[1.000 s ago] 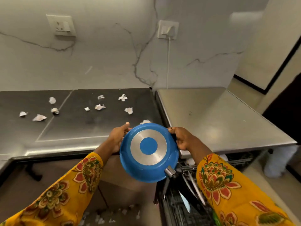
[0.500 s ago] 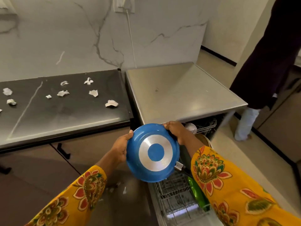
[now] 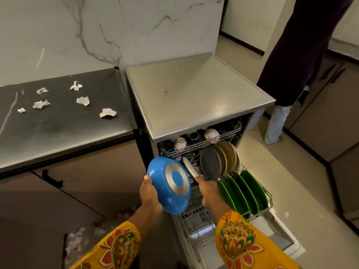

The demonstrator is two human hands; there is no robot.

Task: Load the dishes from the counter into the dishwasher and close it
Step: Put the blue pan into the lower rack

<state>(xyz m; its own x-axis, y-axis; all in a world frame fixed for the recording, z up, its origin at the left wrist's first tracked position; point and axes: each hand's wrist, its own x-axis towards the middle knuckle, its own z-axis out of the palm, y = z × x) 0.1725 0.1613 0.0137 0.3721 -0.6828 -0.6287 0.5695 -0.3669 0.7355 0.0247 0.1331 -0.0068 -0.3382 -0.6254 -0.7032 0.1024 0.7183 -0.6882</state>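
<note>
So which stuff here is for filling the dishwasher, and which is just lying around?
For the job:
blue pan, held by the left hand and right hand
open dishwasher
lower rack with green plates

Just lying about:
white paper scraps on the dark counter

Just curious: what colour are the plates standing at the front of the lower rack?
Green plates, clearest in the head view.

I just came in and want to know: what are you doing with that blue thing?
A person is loading the dishwasher. The left hand holds a blue pan by its rim, bottom up, over the pulled-out lower rack. The right hand grips what looks like a knife. Green plates and darker plates already stand in the rack, and the door is open.
</note>
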